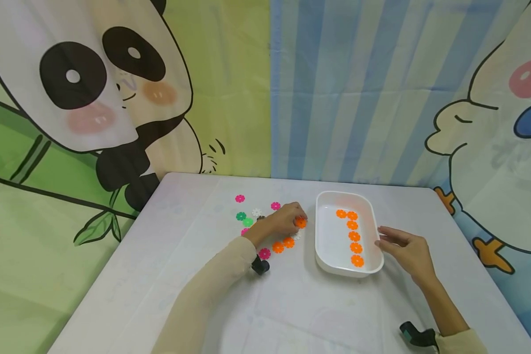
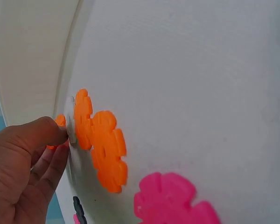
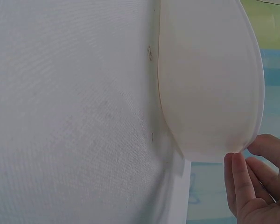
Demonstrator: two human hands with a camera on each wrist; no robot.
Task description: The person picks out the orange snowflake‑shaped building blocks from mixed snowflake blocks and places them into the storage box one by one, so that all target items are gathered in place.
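My left hand [image 1: 285, 220] pinches an orange flower-shaped plastic piece [image 1: 300, 222] between thumb and fingers, left of a white tray [image 1: 320, 255]. In the left wrist view, the held orange piece [image 2: 60, 120] is mostly hidden behind the thumb. Next to that hand lie a white flower piece [image 2: 71, 122] and two orange ones, one of them the nearer orange piece [image 2: 109, 154]. At the tray's right side, my right hand [image 1: 407, 250] holds the rim, thumb at the lip [image 3: 257, 126] and fingertips against the outer wall. Inside the tray, several orange flower pieces [image 1: 354, 236] form a bent line.
Loose flower pieces lie left of the tray: pink [image 1: 264, 253], dark green [image 1: 241, 216], light green [image 1: 248, 222] and white [image 1: 256, 212]. The white table [image 1: 283, 305] backs onto a cartoon-printed curtain [image 1: 230, 88]. A black wrist device [image 1: 260, 266] sits by the left cuff.
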